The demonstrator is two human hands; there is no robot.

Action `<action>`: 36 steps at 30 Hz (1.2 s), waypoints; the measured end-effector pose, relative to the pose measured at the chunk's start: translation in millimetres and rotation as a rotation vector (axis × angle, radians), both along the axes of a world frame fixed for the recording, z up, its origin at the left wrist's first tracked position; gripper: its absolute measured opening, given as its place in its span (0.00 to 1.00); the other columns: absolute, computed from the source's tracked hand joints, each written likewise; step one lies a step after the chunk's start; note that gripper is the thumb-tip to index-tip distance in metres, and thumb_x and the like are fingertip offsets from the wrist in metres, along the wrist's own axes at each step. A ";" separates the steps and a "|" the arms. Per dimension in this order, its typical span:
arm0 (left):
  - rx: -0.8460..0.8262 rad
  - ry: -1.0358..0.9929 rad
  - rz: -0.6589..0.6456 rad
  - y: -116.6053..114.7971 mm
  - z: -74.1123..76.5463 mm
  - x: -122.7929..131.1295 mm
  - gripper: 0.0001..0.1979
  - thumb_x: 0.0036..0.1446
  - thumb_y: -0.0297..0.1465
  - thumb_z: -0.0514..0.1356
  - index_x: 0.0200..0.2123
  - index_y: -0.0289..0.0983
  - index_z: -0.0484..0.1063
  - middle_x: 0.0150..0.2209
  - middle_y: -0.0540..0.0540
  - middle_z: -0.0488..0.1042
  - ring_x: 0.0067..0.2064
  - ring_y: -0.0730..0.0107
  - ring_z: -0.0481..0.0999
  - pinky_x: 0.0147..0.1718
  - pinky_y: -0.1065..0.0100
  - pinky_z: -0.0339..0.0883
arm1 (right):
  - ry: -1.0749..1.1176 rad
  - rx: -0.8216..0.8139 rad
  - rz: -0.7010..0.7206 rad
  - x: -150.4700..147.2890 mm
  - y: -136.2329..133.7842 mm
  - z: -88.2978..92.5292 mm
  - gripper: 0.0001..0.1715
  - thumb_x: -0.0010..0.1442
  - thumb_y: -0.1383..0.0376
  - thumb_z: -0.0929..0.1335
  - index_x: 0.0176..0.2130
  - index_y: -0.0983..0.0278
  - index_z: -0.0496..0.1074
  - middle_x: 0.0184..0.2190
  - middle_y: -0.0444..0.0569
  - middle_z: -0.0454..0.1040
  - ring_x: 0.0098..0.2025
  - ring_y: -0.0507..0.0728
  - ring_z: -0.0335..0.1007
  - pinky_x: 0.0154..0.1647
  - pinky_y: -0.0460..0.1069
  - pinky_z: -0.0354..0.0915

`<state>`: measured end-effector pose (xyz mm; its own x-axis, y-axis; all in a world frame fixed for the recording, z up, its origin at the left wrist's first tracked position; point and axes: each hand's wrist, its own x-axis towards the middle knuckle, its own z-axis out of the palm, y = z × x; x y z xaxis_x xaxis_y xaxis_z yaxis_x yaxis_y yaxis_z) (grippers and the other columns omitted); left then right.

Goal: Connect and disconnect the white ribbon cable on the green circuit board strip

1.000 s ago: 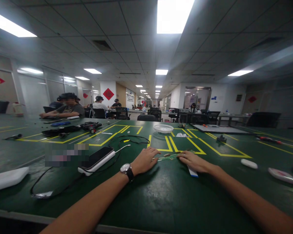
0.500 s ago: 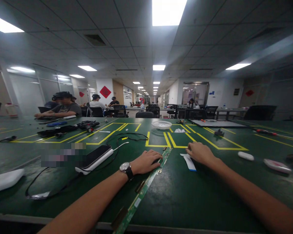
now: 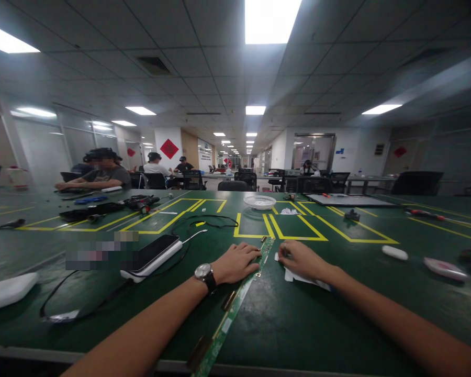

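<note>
- Head view, left hand (image 3: 237, 262): laid palm down with the fingers loosely spread, fingertips on the edge of the green circuit strip (image 3: 242, 296) near its far end; it rests there rather than gripping.
- Head view, right hand (image 3: 300, 259): fingers curled, with a bit of white at their tips; I cannot tell whether they pinch it.
- The strip lies slantwise on the green table (image 3: 286, 324), and its near end appears to cross the table's edge and leave the picture at the bottom. A knock from the left forearm or the body could swing it, since contact from 1 hand, near the far end, would give little hold.
- At least 2 brown flaps (image 3: 228, 300) stick out along the strip's left side, close to the left forearm; a dragging sleeveless arm could catch and crease them.
- A white strip (image 3: 289, 275) lies partly under the right hand and wrist. Pressing down, or sliding the wrist, might fold it or push it along.
- Bare fingertips on the board could also smear or scrape its small parts.
</note>
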<state>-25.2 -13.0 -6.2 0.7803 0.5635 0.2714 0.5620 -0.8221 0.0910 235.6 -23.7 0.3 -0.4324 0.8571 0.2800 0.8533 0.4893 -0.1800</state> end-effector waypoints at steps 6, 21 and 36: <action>0.033 -0.006 0.041 0.4 -4.9 5.0 0.20 0.68 0.42 0.50 0.59 0.43 0.64 0.59 0.44 0.67 0.57 0.56 0.64 0.52 0.55 0.60 | 0.045 0.034 0.012 -20.0 -7.0 -4.2 0.08 0.58 0.61 0.66 0.33 0.62 0.73 0.34 0.48 0.74 0.37 0.56 0.68 0.38 0.48 0.60; 0.031 0.015 0.027 1.4 -5.1 7.9 0.20 0.68 0.42 0.49 0.58 0.42 0.64 0.59 0.43 0.66 0.56 0.55 0.64 0.51 0.55 0.61 | 0.037 0.069 -0.002 -28.7 -5.7 -9.1 0.06 0.58 0.63 0.67 0.32 0.63 0.72 0.31 0.48 0.73 0.35 0.55 0.67 0.36 0.47 0.58; 0.001 0.033 -0.013 2.0 -2.0 7.8 0.19 0.68 0.40 0.48 0.58 0.41 0.64 0.61 0.44 0.65 0.57 0.55 0.63 0.52 0.54 0.60 | 0.142 0.038 0.073 -26.6 -4.3 -6.6 0.07 0.56 0.63 0.68 0.29 0.63 0.72 0.28 0.46 0.73 0.32 0.54 0.67 0.33 0.47 0.58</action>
<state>-17.4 -11.0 -8.2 0.7959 0.5532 0.2461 0.5543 -0.8292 0.0715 209.0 -28.0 -6.4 -0.4468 0.8126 0.3743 0.7824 0.5578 -0.2770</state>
